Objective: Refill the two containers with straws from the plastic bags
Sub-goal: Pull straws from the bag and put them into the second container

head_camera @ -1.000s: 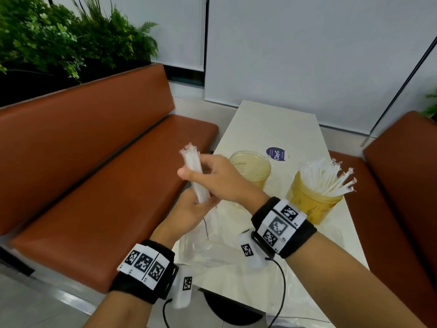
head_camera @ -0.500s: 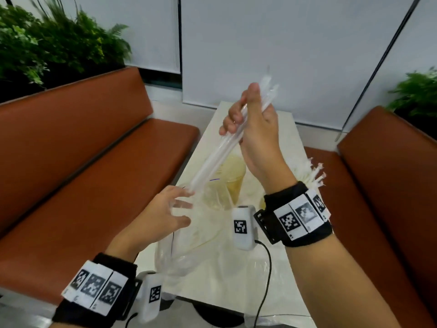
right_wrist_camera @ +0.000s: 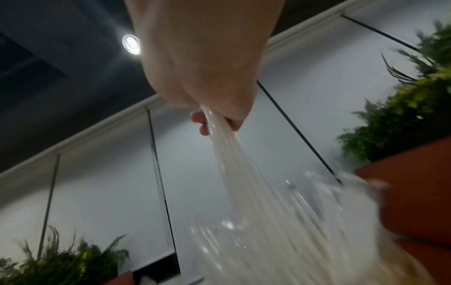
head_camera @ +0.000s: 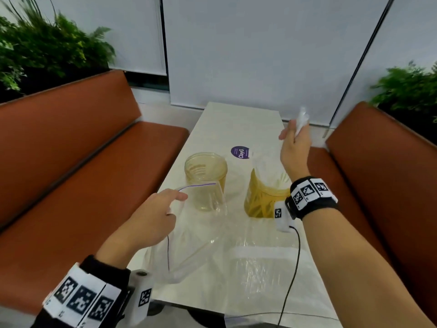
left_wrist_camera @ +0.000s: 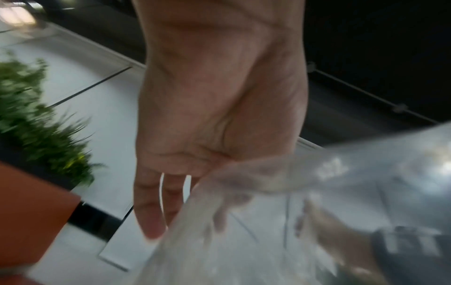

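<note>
Your right hand clenched a bundle of white straws while your left hand pinched the clear plastic bag near the purple round "ClayG" sticker.

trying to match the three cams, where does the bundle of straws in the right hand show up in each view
Head: straws right of centre, upper half, sticking up from the right hand above the yellow container.
Left wrist: not in it; only the left hand holding the plastic bag.
Right wrist: centre, fanning down-right from the fist.
Shared landmark: orange bench.
</note>
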